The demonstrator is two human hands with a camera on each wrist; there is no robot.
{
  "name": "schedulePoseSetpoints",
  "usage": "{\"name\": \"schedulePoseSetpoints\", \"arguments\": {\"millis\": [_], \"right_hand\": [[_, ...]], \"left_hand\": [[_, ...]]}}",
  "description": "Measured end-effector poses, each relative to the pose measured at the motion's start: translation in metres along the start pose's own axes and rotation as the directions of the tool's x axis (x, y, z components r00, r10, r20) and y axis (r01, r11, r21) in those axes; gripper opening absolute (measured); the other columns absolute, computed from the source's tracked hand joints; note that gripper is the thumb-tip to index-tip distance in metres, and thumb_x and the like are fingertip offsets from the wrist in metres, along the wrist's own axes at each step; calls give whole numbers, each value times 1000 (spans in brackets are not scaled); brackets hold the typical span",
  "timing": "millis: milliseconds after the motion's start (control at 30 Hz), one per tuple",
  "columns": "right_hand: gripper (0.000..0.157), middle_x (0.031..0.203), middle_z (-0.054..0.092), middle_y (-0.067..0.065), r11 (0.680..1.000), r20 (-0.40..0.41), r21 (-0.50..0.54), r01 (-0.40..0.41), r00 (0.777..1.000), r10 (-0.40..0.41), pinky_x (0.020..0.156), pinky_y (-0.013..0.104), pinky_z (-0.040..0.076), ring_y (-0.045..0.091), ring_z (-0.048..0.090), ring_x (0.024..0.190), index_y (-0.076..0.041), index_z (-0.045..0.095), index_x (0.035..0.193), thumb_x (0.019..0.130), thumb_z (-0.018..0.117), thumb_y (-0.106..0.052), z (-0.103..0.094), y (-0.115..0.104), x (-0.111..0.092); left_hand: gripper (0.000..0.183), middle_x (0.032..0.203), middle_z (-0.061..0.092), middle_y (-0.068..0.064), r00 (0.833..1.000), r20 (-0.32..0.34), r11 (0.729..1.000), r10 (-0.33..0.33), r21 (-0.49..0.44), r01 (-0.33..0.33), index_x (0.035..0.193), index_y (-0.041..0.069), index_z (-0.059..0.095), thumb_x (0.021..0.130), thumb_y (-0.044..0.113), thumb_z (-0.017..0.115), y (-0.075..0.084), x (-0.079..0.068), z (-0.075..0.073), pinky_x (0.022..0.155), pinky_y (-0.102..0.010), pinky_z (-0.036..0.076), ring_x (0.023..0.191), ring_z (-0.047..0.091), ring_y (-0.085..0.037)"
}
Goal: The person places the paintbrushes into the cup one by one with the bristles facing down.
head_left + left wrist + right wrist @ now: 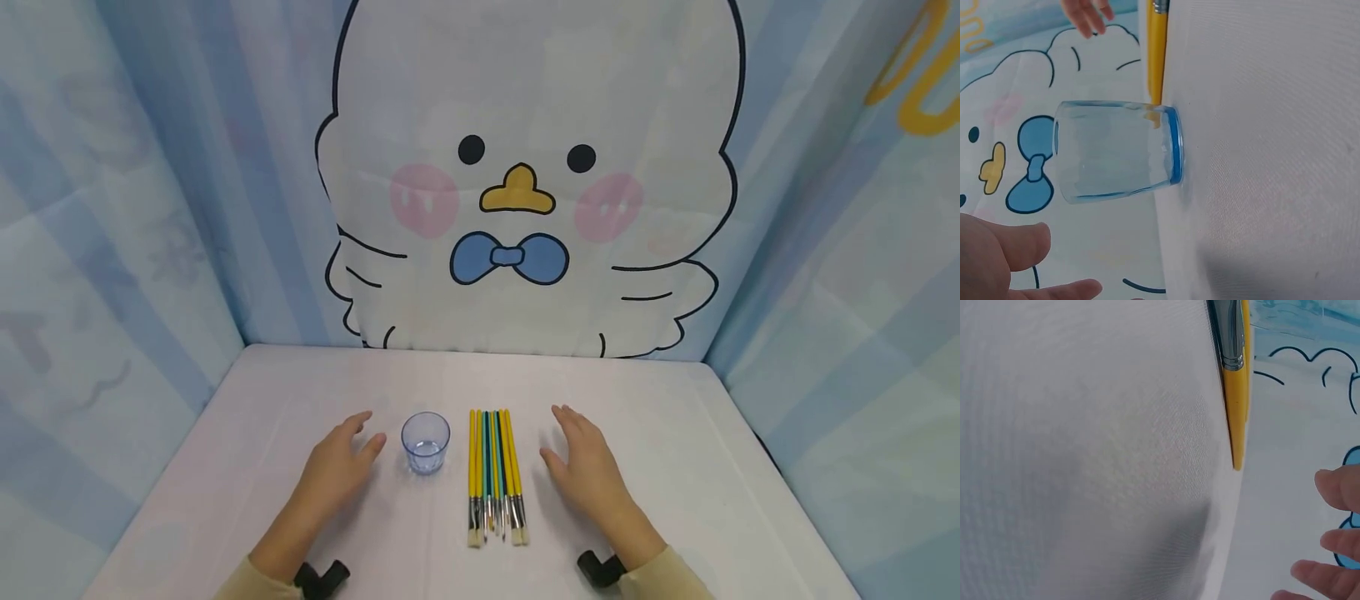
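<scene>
A clear bluish glass cup stands upright on the white table, between my left hand and a row of paintbrushes. The brushes lie side by side with bristles toward me; their handles are yellow, teal and dark. My left hand is held left of the cup, fingers loosely extended and holding nothing. To the right of the brushes, my right hand also has relaxed, spread fingers with nothing in them. In the left wrist view the cup shows whole, its thick blue base on the table. A yellow brush appears in the right wrist view.
The white tabletop meets a curtain with a cartoon bird at its back edge. Pale blue striped curtains hang on both sides. Dark devices sit at each wrist, below the sleeves' ends.
</scene>
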State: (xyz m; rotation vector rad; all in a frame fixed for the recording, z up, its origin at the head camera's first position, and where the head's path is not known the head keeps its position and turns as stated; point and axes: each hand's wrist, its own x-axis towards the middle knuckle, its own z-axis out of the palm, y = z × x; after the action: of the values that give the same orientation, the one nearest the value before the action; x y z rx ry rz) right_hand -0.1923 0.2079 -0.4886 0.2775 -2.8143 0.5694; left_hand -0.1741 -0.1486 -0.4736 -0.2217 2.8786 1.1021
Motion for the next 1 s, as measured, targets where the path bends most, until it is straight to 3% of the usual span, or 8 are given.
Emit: {"name": "schedulePoseSetpoints", "arguments": {"millis": [200, 333, 433, 567, 833, 1000], "right_hand": [[65, 145, 59, 16, 1000, -17, 22, -4, 1000, 4, 115, 55, 48, 37, 56, 135, -6, 53, 146, 88, 80, -22, 0, 0, 4], [63, 144, 60, 15, 998, -13, 51, -24, 1000, 25, 114, 54, 49, 35, 57, 135, -8, 55, 145, 88, 80, -20, 1, 0, 4], [62, 142, 61, 14, 996, -26, 83, -43, 999, 45, 107, 50, 56, 33, 60, 131, -9, 57, 143, 87, 81, -19, 2, 0, 4], [61, 141, 62, 13, 986, -28, 143, -85, 996, 90, 94, 43, 63, 30, 63, 126, -11, 58, 142, 87, 82, -17, 4, -1, 6], [57, 144, 62, 7, 919, 56, 334, -212, 977, 205, 96, 42, 63, 27, 64, 128, -15, 58, 142, 89, 79, -15, 6, -3, 9], [55, 140, 65, 4, 882, 96, 382, -274, 962, 257, 103, 46, 59, 25, 66, 125, -16, 59, 142, 90, 78, -17, 6, -6, 10]], "left_hand": [[54, 150, 55, -20, 998, -9, 996, -62, -70, 61, 152, 13, 46, 104, 35, 59, 2, 2, -2, 109, -62, 50, 137, 53, -42], [51, 144, 59, -19, 996, -7, 987, -88, -139, 86, 148, 14, 51, 102, 32, 63, 2, 5, -3, 98, -49, 61, 126, 63, -38], [49, 142, 60, -19, 995, 7, 973, -96, -209, 95, 146, 13, 54, 101, 29, 65, 1, 6, -4, 87, -38, 66, 116, 69, -32], [48, 143, 59, -19, 993, 36, 949, -109, -292, 115, 146, 11, 55, 101, 26, 66, 1, 8, -5, 83, -32, 66, 114, 70, -30], [47, 144, 59, -20, 992, 60, 917, -115, -377, 129, 145, 10, 56, 101, 22, 66, 4, 10, -7, 80, -29, 66, 116, 69, -32], [45, 138, 64, -20, 993, 65, 892, -100, -436, 119, 143, 7, 58, 101, 21, 65, 7, 10, -7, 78, -29, 66, 117, 69, -33]]}}
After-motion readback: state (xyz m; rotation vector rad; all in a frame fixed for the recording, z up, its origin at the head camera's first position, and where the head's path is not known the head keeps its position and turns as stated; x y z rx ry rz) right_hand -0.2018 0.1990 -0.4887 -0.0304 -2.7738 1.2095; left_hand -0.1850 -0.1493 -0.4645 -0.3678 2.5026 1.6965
